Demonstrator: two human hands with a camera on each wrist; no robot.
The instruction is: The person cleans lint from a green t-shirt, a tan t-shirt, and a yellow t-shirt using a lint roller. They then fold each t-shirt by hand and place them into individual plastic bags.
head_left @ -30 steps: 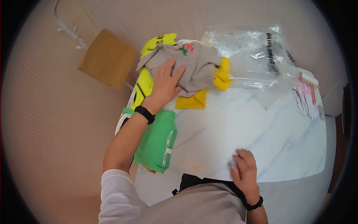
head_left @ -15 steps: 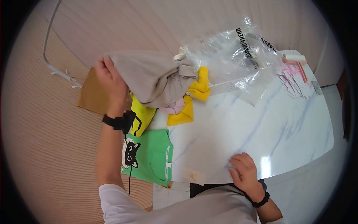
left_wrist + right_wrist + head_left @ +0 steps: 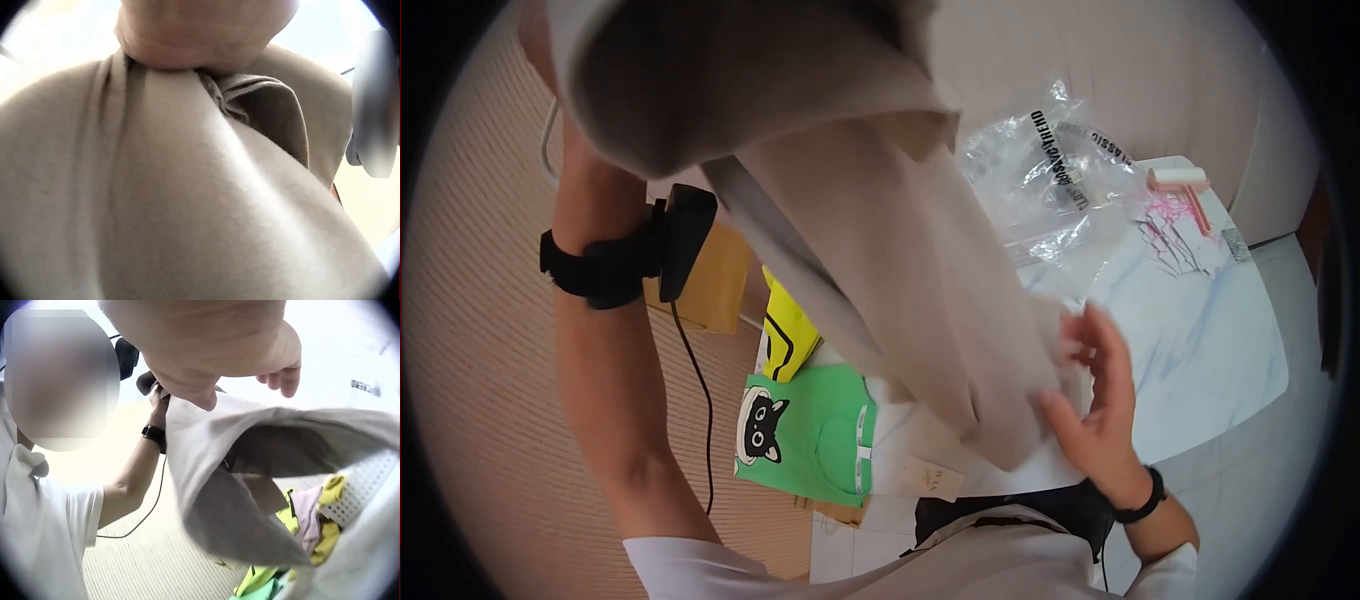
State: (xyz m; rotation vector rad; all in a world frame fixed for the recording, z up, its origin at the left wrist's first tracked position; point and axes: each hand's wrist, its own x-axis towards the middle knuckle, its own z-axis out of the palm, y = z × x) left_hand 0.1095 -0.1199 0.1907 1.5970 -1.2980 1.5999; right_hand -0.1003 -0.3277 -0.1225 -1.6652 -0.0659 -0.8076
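Note:
A grey top (image 3: 900,250) hangs raised in front of the head camera, stretching from upper left down to the right. My left hand (image 3: 206,31) grips its bunched cloth, which spreads below the fist in the left wrist view; the head view shows mainly this arm and wrist. Beside the lower right end of the cloth, my right hand (image 3: 1100,410) has its fingers loosely bent, the thumb right at the fabric. In the right wrist view, a wide opening of the top (image 3: 275,450) gapes below that hand (image 3: 212,344).
On the table (image 3: 1200,340) lie a folded green garment with a cat print (image 3: 815,430) and a yellow garment (image 3: 788,335). Clear plastic packaging (image 3: 1050,150), a lint roller (image 3: 1180,180) and pink-marked papers (image 3: 1180,240) are further back. A cardboard box (image 3: 715,280) stands left.
My left hand went from lying on the grey top to lifting it up off the pile toward the camera. My right hand rose from the table's front edge to the cloth.

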